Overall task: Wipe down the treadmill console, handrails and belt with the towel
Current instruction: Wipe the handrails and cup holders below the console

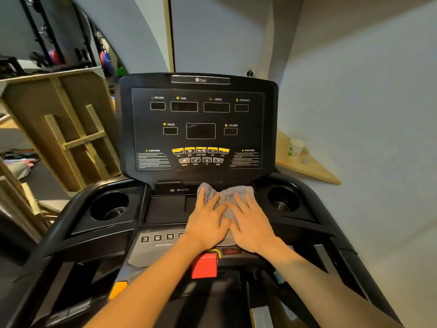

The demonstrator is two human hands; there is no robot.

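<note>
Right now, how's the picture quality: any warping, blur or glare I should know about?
Head view: strong wide-angle warping, so the walls and handrail bow toward the edges. The towel under the left hand and right hand is fairly sharp; the small caution text on the console is too blurred to read. Lighting is dim and warm, with no hard glare on the dark display.

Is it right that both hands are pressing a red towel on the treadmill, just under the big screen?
Not quite. The head view shows the towel is grey, not red; the red thing is the stop button lower down. The left hand and right hand do press it flat under the screen.
</note>
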